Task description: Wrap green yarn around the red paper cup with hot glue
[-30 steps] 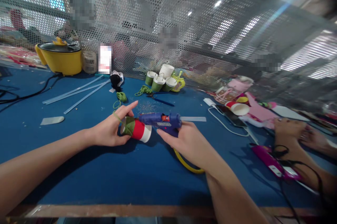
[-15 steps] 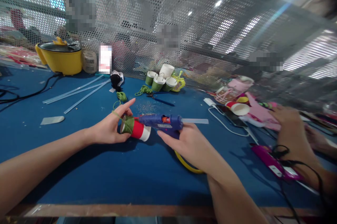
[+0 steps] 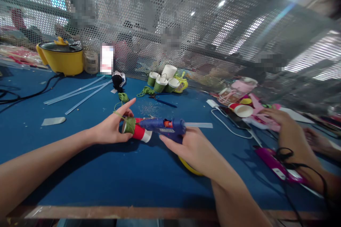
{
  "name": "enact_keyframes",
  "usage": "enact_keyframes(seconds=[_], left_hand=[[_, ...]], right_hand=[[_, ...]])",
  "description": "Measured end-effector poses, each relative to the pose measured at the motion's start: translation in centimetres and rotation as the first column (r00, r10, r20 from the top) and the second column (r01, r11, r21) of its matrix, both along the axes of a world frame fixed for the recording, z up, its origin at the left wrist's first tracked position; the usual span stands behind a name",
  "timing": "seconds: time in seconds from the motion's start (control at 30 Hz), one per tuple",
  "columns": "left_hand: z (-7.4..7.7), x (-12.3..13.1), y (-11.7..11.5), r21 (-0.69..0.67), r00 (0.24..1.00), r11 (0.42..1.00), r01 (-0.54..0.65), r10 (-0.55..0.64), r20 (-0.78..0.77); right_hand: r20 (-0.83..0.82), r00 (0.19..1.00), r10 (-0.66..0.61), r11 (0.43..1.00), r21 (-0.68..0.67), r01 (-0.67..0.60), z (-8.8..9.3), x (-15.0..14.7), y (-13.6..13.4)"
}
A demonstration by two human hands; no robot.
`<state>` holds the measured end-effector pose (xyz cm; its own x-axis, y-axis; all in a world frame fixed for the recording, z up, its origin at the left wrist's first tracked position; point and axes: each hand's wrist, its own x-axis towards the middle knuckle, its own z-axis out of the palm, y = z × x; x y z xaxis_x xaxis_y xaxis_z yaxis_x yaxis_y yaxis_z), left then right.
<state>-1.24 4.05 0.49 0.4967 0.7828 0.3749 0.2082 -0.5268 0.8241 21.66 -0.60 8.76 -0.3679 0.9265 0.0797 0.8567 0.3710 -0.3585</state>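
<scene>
My left hand [image 3: 114, 127] grips a red and white paper cup [image 3: 142, 134] lying on its side, its index finger stretched out. Green yarn [image 3: 130, 125] is wound round the cup's left end, and a strand runs over that hand toward a small green yarn bundle [image 3: 123, 97]. My right hand [image 3: 190, 145] is wrapped round the handle of a blue glue gun [image 3: 162, 126]. The gun's nozzle points left at the cup, by the edge of the yarn; whether it touches is hard to tell. A clear glue stick [image 3: 199, 125] sticks out of the gun's back.
Behind stand several green-wrapped cups [image 3: 161, 84] and blue-handled pliers [image 3: 165, 103]. Loose glue sticks [image 3: 80, 92] and a yellow pot [image 3: 64, 60] are at left. On the right, another person's arm [image 3: 290, 138] reaches past a purple power strip [image 3: 271, 163] and a phone [image 3: 234, 117].
The glue gun has shifted slightly right and its tip slightly down along the cup. My left hand still holds the cup nearly in place. The other person's hand has moved left.
</scene>
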Motion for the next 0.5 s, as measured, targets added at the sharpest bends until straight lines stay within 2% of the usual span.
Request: enact_keyframes(seconds=[0.23,0.5], left_hand=[[-0.01,-0.03,0.04,-0.023,0.999,0.999,-0.025,0.025,-0.022],[-0.72,-0.46,0.54,-0.025,0.999,0.999,-0.042,0.042,-0.031]], right_hand=[[0.005,1.000,0.006,1.000,-0.012,-0.006,0.09,-0.01,-0.18],[-0.019,0.999,0.031,0.999,-0.025,-0.032,0.37,-0.29,-0.47]])
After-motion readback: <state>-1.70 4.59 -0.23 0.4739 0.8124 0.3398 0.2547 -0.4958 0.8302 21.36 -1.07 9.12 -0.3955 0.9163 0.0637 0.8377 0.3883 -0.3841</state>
